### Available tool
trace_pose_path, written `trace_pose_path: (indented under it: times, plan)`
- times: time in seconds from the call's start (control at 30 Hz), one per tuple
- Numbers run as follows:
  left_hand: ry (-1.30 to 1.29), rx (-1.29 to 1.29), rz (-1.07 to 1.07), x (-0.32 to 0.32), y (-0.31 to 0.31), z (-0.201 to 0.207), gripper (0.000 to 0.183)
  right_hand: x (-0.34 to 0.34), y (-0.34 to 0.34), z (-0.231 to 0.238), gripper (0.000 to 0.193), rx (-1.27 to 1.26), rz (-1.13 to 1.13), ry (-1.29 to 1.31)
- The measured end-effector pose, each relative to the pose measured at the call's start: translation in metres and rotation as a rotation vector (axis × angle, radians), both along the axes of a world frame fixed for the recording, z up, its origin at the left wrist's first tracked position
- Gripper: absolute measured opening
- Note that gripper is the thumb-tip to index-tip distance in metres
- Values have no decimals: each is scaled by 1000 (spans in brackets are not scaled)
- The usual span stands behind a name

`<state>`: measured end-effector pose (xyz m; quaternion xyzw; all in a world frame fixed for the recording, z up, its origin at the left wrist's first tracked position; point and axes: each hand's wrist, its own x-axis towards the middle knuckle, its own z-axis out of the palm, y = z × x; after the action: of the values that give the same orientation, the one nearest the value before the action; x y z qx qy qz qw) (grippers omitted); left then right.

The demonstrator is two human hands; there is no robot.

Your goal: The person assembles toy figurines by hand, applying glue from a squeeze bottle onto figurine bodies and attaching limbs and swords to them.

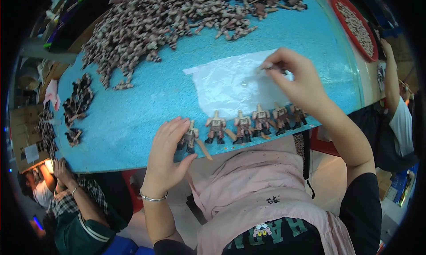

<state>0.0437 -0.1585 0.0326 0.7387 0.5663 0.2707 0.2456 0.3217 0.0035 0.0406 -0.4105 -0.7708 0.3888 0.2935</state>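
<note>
Along the near edge of the blue table (146, 99) lies a row of several small toy figures (216, 127) with pale upper bodies, brown clothing and dark boots. At the row's left end, my left hand (166, 155) is open, its thumb apart from its fingers. It partly covers the leftmost figure (191, 134); whether it presses on it I cannot tell. My right hand (295, 77) is raised over a clear plastic sheet (226, 84), thumb and forefinger pinched on a small dark-and-pale toy part (276, 68). My fingers hide most of that part.
A big heap of small toy parts (164, 24) covers the far side of the table. Smaller clusters of dark parts (77, 99) sit at the left. A red basket (376, 55) of pale pieces stands far right. Co-workers' arms show at left (86, 201) and right (391, 77).
</note>
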Motion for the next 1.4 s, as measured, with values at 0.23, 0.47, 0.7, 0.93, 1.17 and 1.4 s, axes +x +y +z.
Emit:
trace_pose_path:
  times: [0.23,0.47,0.7,0.93,1.17,1.4]
  plan:
    - [18,-75,37,-9,-17,2,74,20,-26,30,29,-608,-11,353]
    - [-156,-91,148,-2,-37,-5,68,17,-91,34,38,-917,47,603]
    - [-283,-136,115,34,-49,-1,70,-14,-140,5,27,-516,180,372]
    - [-216,-102,108,43,-48,-3,69,-43,-150,-11,25,-155,228,198]
    - [-158,-71,80,43,-47,-1,68,-47,-149,-12,28,-89,240,138]
    - [-159,-58,76,42,-45,-1,68,-50,-150,-9,26,-102,207,169]
